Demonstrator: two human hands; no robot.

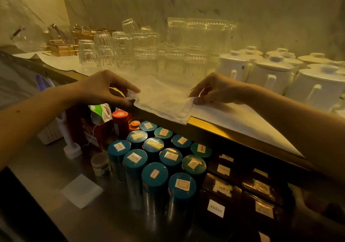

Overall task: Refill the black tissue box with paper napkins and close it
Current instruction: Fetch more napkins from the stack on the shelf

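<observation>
1. A dim, yellow-lit service counter runs in two levels below a pale marbled wall: an upper shelf with a brass-coloured front edge [209,126], and a lower steel worktop [46,167] beneath the forearms.
2. Beyond the hands stand rows of upturned clear ribbed drinking glasses [149,55]; past the right hand sit white ceramic lidded teapots [270,73].
3. Below and between the hands are teal-lidded round metal canisters with paper labels [155,174], and dark wrapped blocks with white labels [222,189] lie under the right forearm.
4. The left hand [104,88] pinches a bunched corner of a thin white crumpled cloth or paper sheet [164,100] between thumb and fingertips.
5. The right hand [211,90] pinches the same sheet's near edge the same way, so the sheet spans between the two hands on the shelf and droops over its front edge.
6. The black tissue box is not in view, so I cannot tell where it stands or whether it is open; no stack of napkins shows either, only a small flat white paper square [82,191] on the worktop under the left forearm.
7. The step appears to be straightening or lifting this sheet. To do it well, I would keep both pinches level and pull evenly, low and towards the body, because the glasses stand on or just beside its far part and could tip.
</observation>
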